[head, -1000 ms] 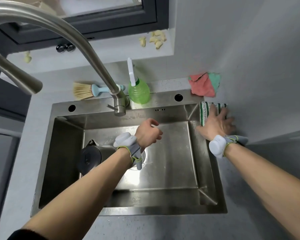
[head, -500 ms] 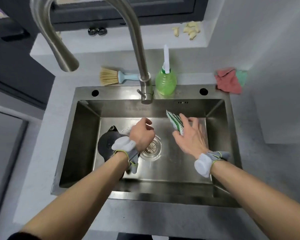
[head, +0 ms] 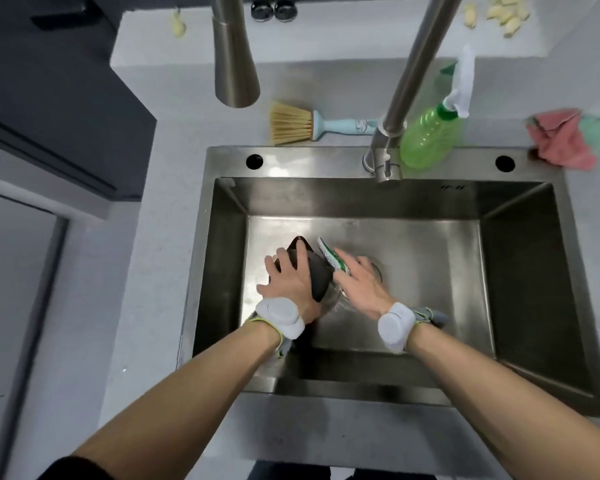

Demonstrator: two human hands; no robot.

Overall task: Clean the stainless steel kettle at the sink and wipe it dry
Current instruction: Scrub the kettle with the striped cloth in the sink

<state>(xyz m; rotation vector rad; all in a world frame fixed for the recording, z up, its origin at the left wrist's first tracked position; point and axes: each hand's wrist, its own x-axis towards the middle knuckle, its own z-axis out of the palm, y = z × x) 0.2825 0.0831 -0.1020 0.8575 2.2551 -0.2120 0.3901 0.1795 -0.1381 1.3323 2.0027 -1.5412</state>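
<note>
Since half a second ago we have brought both hands together: our left hand (head: 289, 279) now lies with spread, fairly straight fingers on the dark top of the kettle (head: 315, 271), and our right hand (head: 360, 285) pinches the green-white sponge (head: 330, 254) against the kettle's right side. The kettle stands in the sink (head: 520, 258), left of the middle, beside the drain; our hands hide most of it. On the desk (head: 174, 188) behind the sink lie a brush (head: 293, 123), a green spray bottle (head: 428, 136) and a pink cloth (head: 561, 138), somewhat blurred. The faucet (head: 418, 64) is cut off at the top.
</note>
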